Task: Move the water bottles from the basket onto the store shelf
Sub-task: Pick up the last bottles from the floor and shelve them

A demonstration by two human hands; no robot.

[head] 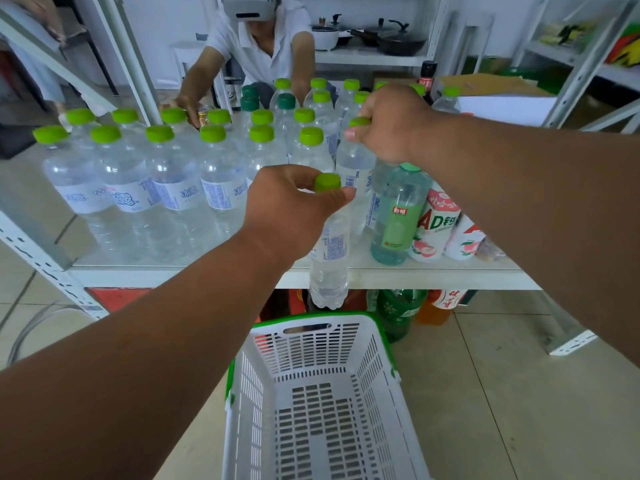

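A teal-tinted drink bottle [398, 216] stands beside a peach-printed white bottle [434, 225] (labelled "AD"). Behind, a person in a white shirt [259, 46] wears a headset [247, 6]. Black pans [394, 39] sit on a rear shelf [367, 58].

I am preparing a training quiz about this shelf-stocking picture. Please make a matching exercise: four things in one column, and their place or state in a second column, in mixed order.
Things:
1. basket
2. left-hand bottle
3. right-hand bottle
4. green-tinted bottle

States:
A. standing on the shelf, not held
B. on the floor, no bottles inside
C. held by its cap, bottom below the shelf edge
D. held by its cap among the shelf bottles

Pairs: 1-B, 2-C, 3-D, 4-A
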